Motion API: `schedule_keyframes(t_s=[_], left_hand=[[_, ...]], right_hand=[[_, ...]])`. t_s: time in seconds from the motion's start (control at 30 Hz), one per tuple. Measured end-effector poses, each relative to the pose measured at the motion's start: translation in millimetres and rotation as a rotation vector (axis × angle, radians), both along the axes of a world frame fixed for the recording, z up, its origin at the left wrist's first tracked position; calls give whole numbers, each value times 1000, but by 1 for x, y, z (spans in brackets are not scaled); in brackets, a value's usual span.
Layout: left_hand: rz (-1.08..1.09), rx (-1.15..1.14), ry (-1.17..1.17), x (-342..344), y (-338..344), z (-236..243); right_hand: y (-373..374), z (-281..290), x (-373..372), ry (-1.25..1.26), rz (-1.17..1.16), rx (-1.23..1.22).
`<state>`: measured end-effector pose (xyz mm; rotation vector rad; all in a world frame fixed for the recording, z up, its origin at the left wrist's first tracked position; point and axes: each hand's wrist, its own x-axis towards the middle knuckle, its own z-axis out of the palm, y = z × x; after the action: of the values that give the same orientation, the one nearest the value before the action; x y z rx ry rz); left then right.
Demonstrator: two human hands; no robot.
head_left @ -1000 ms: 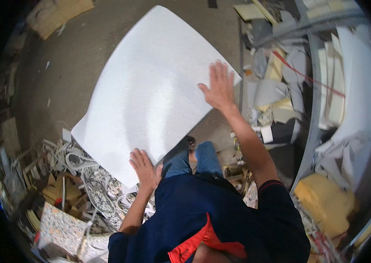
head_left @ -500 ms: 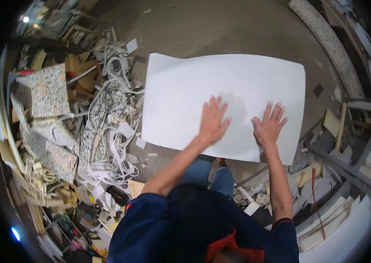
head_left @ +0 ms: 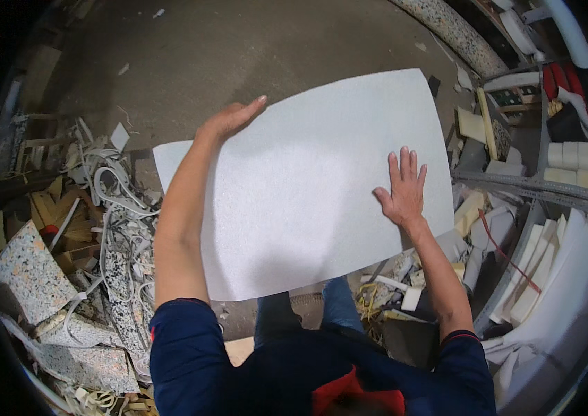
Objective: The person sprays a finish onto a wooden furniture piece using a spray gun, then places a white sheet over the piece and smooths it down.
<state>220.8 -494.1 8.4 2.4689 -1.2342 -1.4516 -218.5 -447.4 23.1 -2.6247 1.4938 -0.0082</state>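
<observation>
Steadying a white sheet (head_left: 308, 187): left hand (head_left: 228, 119) grips its far edge, right hand (head_left: 401, 194) presses flat, fingers spread.

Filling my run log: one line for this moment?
left hand: grips far edge | right hand: flat on top | white sheet: held over floor

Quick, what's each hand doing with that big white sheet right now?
Left hand: open, curled over the far edge of the white sheet, gripping it there.
Right hand: open, fingers spread, lying flat on the sheet's top face.
</observation>
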Motion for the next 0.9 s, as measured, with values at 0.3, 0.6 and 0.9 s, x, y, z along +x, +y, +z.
schedule_keyframes(t_s=[0.3,0.6,0.9], left_hand=[[-339,-832,-22,34,18,41],[-351,-1130,-370,32,24,19],[-359,-860,-132,3,8,10]], right_hand=[[0,-4,3,24,-11,-64],[7,4,10,87,-46,-31],[20,0,44,92,-253,6]])
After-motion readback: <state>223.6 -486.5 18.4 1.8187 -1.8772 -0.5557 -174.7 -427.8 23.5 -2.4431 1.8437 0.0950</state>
